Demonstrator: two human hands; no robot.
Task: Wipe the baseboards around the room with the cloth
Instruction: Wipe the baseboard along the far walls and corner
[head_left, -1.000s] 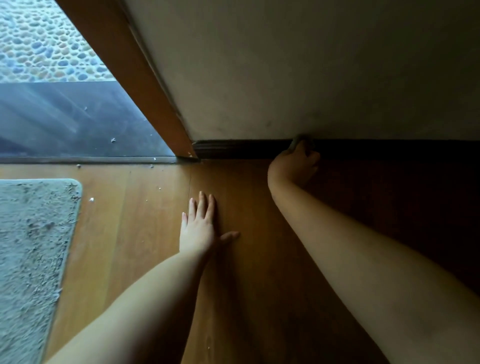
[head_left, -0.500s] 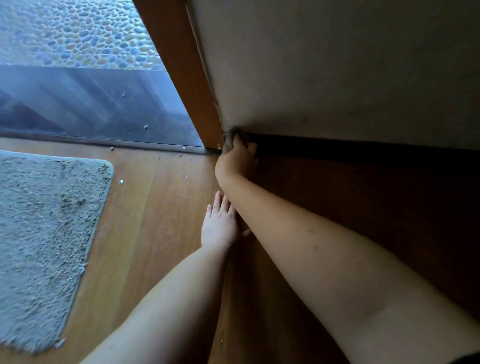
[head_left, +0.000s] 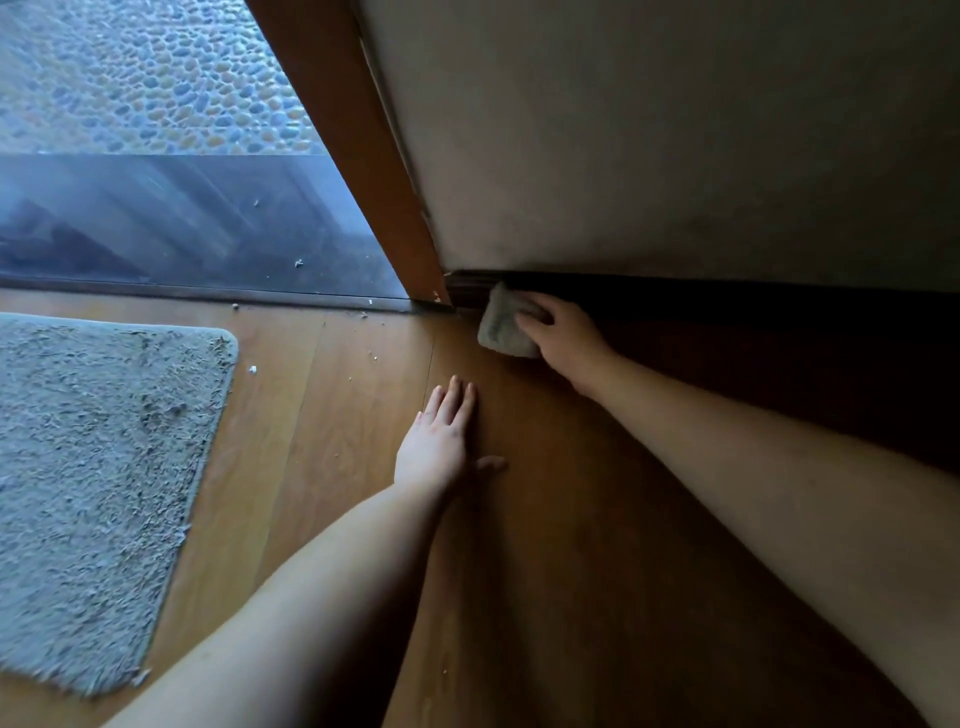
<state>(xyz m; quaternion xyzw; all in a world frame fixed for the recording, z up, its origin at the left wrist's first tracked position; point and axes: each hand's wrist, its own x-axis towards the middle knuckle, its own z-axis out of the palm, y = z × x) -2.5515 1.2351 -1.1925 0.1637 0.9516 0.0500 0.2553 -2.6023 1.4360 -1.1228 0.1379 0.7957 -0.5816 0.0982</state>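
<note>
A dark wooden baseboard (head_left: 727, 299) runs along the foot of the pale wall, ending at the wooden door frame (head_left: 363, 171). My right hand (head_left: 563, 338) grips a folded grey cloth (head_left: 501, 327) close to the baseboard's left end, near the frame's corner. The cloth's upper edge meets the baseboard while its lower part hangs over the floor. My left hand (head_left: 439, 441) lies flat on the wooden floor, fingers straight and thumb spread, a little in front of the cloth.
A shaggy grey mat (head_left: 93, 467) covers the floor at the left. Beyond a dark threshold strip (head_left: 208, 293) lie a glassy panel and pebbled ground. Small bits of debris (head_left: 363, 332) are scattered on the floor near the threshold.
My right hand slid left along the baseboard to the door-frame corner, then drew back slightly so the cloth now shows. The left hand stayed flat on the floor.
</note>
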